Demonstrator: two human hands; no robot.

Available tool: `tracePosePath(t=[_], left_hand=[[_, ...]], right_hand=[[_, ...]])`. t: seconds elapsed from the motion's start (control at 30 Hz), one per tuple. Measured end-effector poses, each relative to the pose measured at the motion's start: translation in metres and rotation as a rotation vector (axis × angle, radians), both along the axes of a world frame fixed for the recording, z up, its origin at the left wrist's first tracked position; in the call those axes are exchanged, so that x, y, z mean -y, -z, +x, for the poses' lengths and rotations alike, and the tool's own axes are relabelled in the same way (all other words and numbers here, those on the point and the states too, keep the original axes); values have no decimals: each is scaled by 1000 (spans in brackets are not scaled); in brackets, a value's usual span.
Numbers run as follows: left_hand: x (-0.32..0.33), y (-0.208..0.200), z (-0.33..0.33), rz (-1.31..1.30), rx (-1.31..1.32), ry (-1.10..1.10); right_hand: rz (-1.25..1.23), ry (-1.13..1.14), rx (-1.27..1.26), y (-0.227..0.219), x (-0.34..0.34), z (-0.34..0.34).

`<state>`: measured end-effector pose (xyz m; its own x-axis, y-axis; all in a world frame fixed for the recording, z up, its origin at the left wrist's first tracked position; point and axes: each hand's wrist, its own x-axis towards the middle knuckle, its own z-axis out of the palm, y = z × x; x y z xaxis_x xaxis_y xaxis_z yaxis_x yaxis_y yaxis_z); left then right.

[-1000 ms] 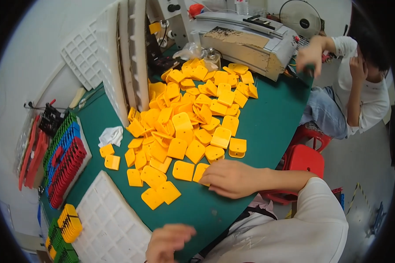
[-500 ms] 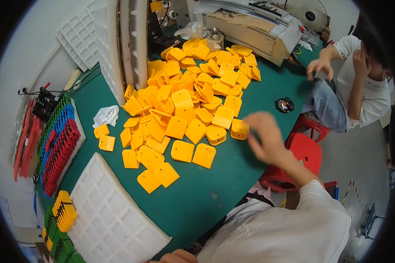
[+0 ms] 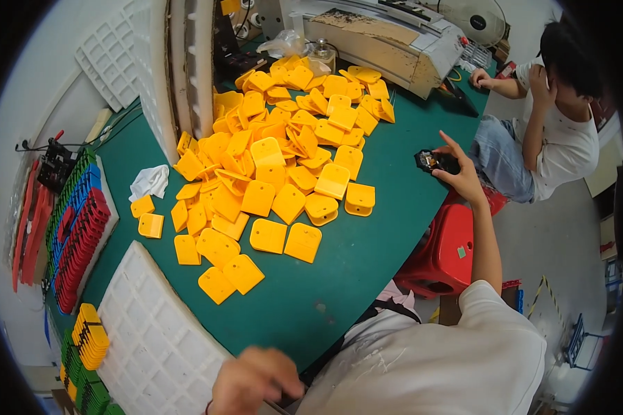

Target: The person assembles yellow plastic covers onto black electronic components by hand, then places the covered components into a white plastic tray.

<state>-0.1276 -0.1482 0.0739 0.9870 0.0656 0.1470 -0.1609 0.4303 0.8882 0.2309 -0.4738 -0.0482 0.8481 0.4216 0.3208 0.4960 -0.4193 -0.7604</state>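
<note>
Lying on surface [image 3: 356, 283], dark roundish part [image 3: 428, 161] is bracketed by parted fingers of right hand [image 3: 466, 180], leftward of palm; contact, long axis cannot be told. Left hand [image 3: 253, 380] is placed farther off; blurred fingers' state unreadable.

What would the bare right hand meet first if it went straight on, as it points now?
The right hand would probably meet the small black roundish part on the flat green tabletop, between its spread fingers; depth and contact are unclear.
</note>
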Motion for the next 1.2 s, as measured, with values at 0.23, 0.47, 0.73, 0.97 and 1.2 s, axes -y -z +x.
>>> tracePosePath(t=[0.23, 0.47, 0.73, 0.97, 1.2], left_hand=[[-26, 45, 34, -56, -290, 123], [-36, 76, 50, -373, -395, 50], [-54, 83, 46, -304, -451, -216], [-56, 80, 46, -314, -446, -207], [-54, 82, 44, -308, -361, -240]], right_hand=[[42, -311, 113, -56, -66, -43], [0, -1091, 108, -69, -201, -121], [-257, -1287, 96, -63, -251, -125], [-258, -1220, 18, -57, -249, -125], [-183, -1170, 94, -50, -248, -128]])
